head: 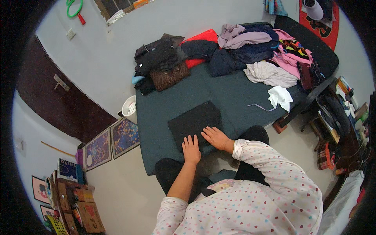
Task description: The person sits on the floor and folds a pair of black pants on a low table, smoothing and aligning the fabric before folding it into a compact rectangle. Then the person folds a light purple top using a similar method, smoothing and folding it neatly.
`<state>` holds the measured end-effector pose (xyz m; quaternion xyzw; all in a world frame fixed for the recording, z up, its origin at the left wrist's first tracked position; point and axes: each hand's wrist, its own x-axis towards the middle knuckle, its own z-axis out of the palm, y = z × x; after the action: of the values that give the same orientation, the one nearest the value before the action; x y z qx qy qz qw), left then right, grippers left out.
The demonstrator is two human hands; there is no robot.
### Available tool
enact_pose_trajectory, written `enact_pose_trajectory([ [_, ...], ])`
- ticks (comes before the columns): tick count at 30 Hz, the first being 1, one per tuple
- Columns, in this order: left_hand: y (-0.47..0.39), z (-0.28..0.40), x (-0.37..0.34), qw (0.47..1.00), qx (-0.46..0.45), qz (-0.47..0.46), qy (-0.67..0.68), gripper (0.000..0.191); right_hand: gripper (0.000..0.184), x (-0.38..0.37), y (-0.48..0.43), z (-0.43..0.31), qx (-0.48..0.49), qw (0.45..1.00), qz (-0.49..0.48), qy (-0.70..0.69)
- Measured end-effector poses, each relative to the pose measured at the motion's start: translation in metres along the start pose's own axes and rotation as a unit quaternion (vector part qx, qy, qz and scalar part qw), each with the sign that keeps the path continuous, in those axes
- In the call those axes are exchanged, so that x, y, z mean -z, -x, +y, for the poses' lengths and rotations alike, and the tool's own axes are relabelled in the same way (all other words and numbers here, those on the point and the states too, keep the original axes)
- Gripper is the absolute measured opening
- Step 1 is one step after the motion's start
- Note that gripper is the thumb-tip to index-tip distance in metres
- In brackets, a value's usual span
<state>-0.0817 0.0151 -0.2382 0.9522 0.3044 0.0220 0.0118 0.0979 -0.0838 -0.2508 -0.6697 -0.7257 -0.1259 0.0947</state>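
A folded black cloth or garment (192,119) lies flat on the dark green padded surface (164,102) before me. My left hand (191,149) rests on its near edge, palm down with fingers spread. Palm down too, my right hand (216,138) touches its near right part, fingers slightly apart. Neither hand grips anything. Farther back on the left is a pile of dark folded clothes (160,55), with a brown patterned garment (170,77) at its front.
Navy garments (226,58), pink clothing (289,63) and a light grey cloth (268,73) are heaped at the back right. A white cloth or tissue (280,97) lies near the right edge. A white bin (129,107) stands beside the left edge.
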Motion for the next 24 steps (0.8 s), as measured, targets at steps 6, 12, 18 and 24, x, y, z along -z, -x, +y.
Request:
enact_pose_trajectory([
  [6, -0.008, -0.011, -0.019, 0.999, 0.0, 0.038, -0.033, 0.086, 0.05, -0.009, -0.005, 0.003, 0.007, 0.999, 0.009, 0.037],
  [12, -0.009, -0.009, -0.007, 1.0, 0.0, 0.013, -0.026, 0.079, 0.047, -0.012, -0.003, 0.01, 0.001, 0.998, 0.051, 0.043],
  [18, -0.032, -0.012, 0.034, 0.997, 0.009, -0.07, 0.044, 0.048, 0.019, 0.011, -0.024, 0.03, -0.034, 0.996, -0.051, -0.069],
  [24, -0.081, -0.014, 0.104, 0.976, 0.013, -0.115, 0.187, 0.07, 0.014, 0.131, -0.111, 0.083, 0.01, 0.98, -0.2, -0.005],
])
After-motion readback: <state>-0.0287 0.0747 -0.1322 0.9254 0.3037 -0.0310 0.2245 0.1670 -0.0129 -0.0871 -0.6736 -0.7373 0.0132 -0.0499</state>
